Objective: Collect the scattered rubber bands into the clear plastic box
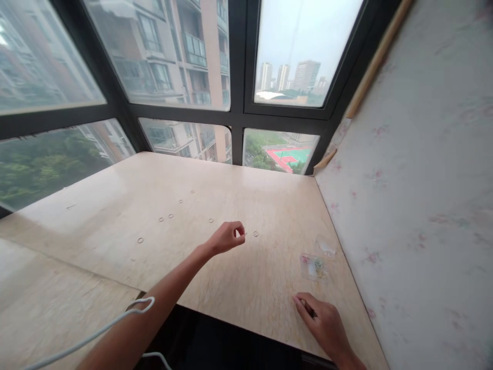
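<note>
Over the middle of the pale table (246,277), my left hand (227,237) is closed in a pinch, thumb against forefinger. A tiny light speck shows at its fingertips, too small to name. Just right of those fingertips lies a small thin ring (256,234), apart from them. Near the front right, my right hand (321,319) rests low at the table with thumb and fingers pressed together; whatever they hold, if anything, is hidden. Beyond it sits a small clear plastic box (308,271) with a green coil (318,263) and reddish bits inside.
Several thin rings lie scattered to the left, among them one ring (140,240) and another ring (211,220). A clear lid-like piece (326,246) is behind the box. A white cable (96,334) crosses my left forearm. Windows and a papered wall (416,205) border the table.
</note>
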The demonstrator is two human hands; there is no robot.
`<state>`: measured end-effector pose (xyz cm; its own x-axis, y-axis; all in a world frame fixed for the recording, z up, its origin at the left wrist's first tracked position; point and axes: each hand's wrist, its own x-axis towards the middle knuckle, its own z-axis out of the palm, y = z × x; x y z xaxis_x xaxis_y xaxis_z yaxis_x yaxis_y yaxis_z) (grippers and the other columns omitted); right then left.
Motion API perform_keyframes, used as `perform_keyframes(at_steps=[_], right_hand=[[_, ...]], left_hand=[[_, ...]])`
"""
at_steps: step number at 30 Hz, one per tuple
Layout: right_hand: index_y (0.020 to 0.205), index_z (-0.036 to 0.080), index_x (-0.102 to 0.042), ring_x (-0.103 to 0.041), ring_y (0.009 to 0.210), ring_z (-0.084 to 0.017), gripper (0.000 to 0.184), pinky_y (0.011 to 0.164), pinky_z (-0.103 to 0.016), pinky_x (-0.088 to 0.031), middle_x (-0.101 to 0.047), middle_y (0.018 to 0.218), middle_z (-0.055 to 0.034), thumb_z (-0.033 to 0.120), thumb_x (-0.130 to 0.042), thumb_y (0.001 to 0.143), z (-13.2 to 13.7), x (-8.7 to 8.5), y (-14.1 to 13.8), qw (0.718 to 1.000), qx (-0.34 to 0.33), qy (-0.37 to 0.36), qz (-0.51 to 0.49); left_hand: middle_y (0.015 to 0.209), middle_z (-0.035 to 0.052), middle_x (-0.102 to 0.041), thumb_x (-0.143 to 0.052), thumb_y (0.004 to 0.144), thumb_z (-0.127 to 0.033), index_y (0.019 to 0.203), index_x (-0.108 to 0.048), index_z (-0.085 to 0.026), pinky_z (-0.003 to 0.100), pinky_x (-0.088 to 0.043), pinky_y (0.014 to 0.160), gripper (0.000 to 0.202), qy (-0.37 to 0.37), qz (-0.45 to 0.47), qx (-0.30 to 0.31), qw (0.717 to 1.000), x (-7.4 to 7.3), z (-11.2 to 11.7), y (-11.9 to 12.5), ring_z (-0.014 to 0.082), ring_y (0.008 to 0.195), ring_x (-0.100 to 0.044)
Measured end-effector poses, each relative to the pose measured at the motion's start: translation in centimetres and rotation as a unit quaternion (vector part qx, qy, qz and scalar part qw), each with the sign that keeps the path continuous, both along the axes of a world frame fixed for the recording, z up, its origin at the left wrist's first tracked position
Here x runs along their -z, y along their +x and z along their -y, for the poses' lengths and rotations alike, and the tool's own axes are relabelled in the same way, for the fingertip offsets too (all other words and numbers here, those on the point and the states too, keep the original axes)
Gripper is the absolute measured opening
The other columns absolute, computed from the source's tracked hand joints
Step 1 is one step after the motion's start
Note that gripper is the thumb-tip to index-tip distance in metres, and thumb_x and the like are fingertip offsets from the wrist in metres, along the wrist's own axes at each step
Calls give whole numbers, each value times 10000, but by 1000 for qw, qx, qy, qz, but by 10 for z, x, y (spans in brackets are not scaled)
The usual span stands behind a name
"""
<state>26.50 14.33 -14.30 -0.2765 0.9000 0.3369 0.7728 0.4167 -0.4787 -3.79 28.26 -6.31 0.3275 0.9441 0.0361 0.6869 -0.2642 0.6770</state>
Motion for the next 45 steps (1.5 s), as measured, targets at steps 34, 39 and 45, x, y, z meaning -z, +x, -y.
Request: perform_keyframes(at_steps=[34, 39, 45], right_hand=[[746, 156, -650, -415, 447, -94, 363, 444, -199, -336, -427, 495, 32, 469, -514, 871, -3, -12, -4, 964, 88, -151, -201], [744, 151, -609, -344, 380, -66, 371, 361, -178, -285, -380, 459, 53, 507, -557, 836, -26, -45, -47, 917, 33, -267, -296], [765, 148, -601, -332, 359, -46, 333, 342, -155, -260, -418, 442, 59, 477, -589, 818, -108, -107, -147, 910, -87, -273, -300]], left_hand=[[600, -4, -584, -528, 849, -360, 799, -642, -158, 216, -339, 534, 237, 29, 129, -72, 989, 57, 25, 90, 106, 537, -477], [552, -33, -493, -561, 789, -325, 715, -563, -160, 227, -271, 536, 181, 41, 81, -120, 989, 67, 26, 54, 99, 527, -435], [556, -26, -501, -547, 748, -251, 647, -523, -161, 238, -256, 532, 138, 25, 120, -95, 988, 76, 30, 39, 94, 525, -422]])
